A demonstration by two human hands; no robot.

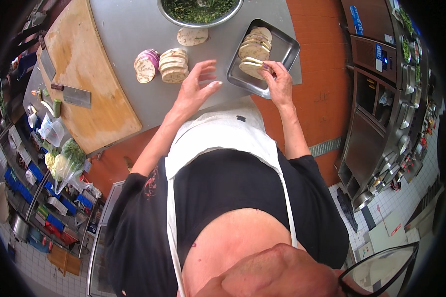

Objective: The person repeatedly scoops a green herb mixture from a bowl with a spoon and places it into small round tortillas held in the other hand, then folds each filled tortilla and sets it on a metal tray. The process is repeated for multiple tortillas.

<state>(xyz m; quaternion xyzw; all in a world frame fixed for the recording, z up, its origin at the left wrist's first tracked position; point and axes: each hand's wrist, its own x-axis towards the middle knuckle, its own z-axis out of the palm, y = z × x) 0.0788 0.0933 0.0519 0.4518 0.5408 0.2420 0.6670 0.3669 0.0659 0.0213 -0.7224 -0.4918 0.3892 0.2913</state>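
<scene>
right hand (278, 81) grip pinching eggplant slice (252, 67) in steel tray (286, 49) | left hand (197, 84) spread open | blue wall label (358, 20) upper right

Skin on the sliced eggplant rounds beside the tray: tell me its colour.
Purple, on the pale eggplant slices; head view.

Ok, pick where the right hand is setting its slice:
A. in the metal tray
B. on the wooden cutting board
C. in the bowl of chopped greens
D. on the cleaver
A: the right hand grips a stuffed eggplant slice inside the metal tray, beside other slices already lying there.
</scene>
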